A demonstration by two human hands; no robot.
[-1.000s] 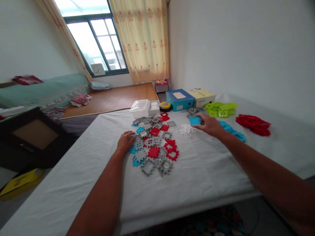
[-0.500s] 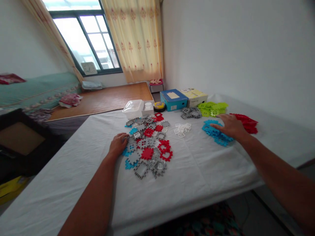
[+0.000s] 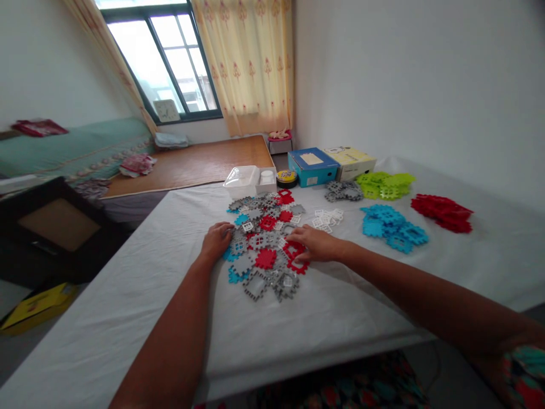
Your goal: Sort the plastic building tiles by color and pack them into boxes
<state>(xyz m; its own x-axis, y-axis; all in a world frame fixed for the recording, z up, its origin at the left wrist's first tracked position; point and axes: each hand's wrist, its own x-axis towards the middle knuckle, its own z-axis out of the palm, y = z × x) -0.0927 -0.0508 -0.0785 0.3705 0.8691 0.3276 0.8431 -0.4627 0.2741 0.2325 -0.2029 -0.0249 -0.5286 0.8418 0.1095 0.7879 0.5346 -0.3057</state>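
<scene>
A mixed pile of interlocking plastic tiles [image 3: 266, 244], grey, red, blue and white, lies on the white-covered table [image 3: 340, 295]. My left hand [image 3: 217, 240] rests on the pile's left edge, its fingers lying loosely over a grey tile. At the pile's right side my right hand [image 3: 313, 245] lies with fingers stretched over a red tile [image 3: 294, 250]. Neither hand has lifted anything. To the right lie sorted heaps: small white frames [image 3: 327, 218], blue tiles [image 3: 392, 230], red tiles [image 3: 443, 213], green tiles [image 3: 383, 184] and grey tiles [image 3: 343, 191].
At the table's far edge stand a clear plastic container [image 3: 244, 179], a round tin [image 3: 286, 178], a blue box [image 3: 313, 166] and a yellow box [image 3: 349, 161]. A wall runs along the right. Beyond the table are a bed, a dark cabinet [image 3: 51, 227] and a window.
My right hand left the blue heap on the right and came back left onto the red tiles of the mixed pile. The blue tile it carried lies with the blue heap. My left hand stayed put.
</scene>
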